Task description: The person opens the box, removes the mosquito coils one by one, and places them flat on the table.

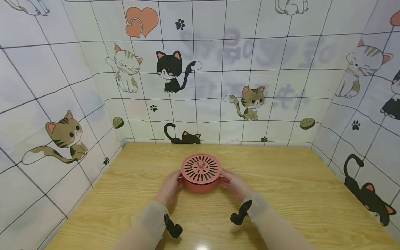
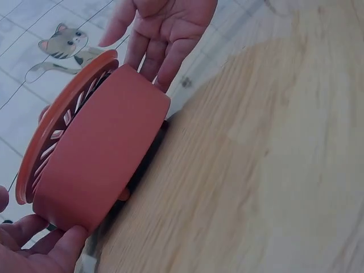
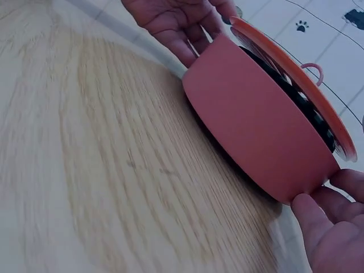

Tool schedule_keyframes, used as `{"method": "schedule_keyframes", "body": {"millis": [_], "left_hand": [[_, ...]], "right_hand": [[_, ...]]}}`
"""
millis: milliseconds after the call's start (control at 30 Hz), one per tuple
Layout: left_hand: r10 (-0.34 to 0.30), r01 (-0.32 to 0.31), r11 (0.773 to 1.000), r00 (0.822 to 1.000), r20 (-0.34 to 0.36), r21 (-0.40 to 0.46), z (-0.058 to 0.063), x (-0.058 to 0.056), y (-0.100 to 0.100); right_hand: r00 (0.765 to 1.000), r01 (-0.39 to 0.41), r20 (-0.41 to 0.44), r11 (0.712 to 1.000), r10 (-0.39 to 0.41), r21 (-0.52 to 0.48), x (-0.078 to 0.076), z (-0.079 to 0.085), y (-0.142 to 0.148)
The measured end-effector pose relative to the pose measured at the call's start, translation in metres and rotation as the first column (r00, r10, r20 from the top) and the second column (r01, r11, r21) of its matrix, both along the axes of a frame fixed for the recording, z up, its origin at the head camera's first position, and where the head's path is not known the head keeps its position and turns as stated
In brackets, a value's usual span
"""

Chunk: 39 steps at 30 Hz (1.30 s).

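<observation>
A pink round mosquito coil holder (image 1: 200, 187) with a slotted, knobbed lid (image 1: 201, 168) is held from both sides over the middle of the wooden table. My left hand (image 1: 170, 188) grips its left side; up close in the left wrist view, the fingers (image 2: 67, 247) pinch the lower edge of the wall. On the opposite side, my right hand (image 1: 235, 184) holds it, thumb (image 3: 310, 219) against the wall. A gap with something dark inside shows between lid and body. Small feet show underneath; whether they touch the table, I cannot tell.
The wooden table (image 1: 281, 180) extends around the holder on all sides. A white tiled-pattern sheet with cartoon cats (image 1: 170, 71) stands along its back and both sides. Black straps with cameras (image 1: 242, 212) sit on both wrists.
</observation>
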<state>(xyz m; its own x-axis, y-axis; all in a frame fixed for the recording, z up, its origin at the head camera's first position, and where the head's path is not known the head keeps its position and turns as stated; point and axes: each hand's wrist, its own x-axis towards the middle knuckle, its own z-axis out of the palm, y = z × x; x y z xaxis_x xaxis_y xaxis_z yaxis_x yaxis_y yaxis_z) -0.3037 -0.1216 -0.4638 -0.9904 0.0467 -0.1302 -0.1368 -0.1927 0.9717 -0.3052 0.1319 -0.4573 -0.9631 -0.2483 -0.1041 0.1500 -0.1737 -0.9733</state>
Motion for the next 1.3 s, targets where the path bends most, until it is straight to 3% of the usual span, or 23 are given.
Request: {"method": "schedule_keyframes", "body": {"millis": [233,467,667,800,1000,1167,1233,1300], "left_hand": [[-0.059,0.06,0.998,0.998,-0.034,0.012,0.002,0.006,0.027],[-0.09,0.09,0.996,0.996,-0.014,0.011,0.0,0.01,0.046],[-0.112,0.11,0.993,0.993,-0.033,-0.047,-0.003,0.013,0.054],[-0.116,0.113,0.992,0.993,-0.039,-0.062,-0.003,0.017,0.057],[-0.12,0.116,0.99,0.991,-0.057,-0.079,-0.004,0.017,0.055],[-0.113,0.107,0.988,0.992,-0.053,-0.11,-0.002,0.016,0.05],[-0.09,0.077,0.984,0.993,-0.074,-0.163,0.003,0.013,0.048],[-0.067,0.029,0.964,0.988,-0.138,-0.264,0.01,0.008,0.046]], "right_hand": [[1.0,0.003,-0.01,1.0,-0.003,-0.013,0.005,-0.002,0.032],[1.0,0.024,-0.011,1.0,-0.024,0.015,0.012,-0.001,0.058],[1.0,0.019,-0.018,0.999,-0.018,0.038,0.014,-0.001,0.071],[0.999,-0.008,-0.042,0.989,0.014,0.145,0.016,-0.001,0.076],[0.979,0.051,-0.202,0.909,0.037,0.414,0.015,-0.012,0.084],[0.965,0.108,-0.261,0.905,0.004,0.413,0.015,-0.023,0.081],[0.966,0.108,-0.259,0.911,-0.001,0.398,0.015,-0.026,0.079],[0.968,0.104,-0.251,0.913,-0.002,0.394,0.014,-0.027,0.078]]}}
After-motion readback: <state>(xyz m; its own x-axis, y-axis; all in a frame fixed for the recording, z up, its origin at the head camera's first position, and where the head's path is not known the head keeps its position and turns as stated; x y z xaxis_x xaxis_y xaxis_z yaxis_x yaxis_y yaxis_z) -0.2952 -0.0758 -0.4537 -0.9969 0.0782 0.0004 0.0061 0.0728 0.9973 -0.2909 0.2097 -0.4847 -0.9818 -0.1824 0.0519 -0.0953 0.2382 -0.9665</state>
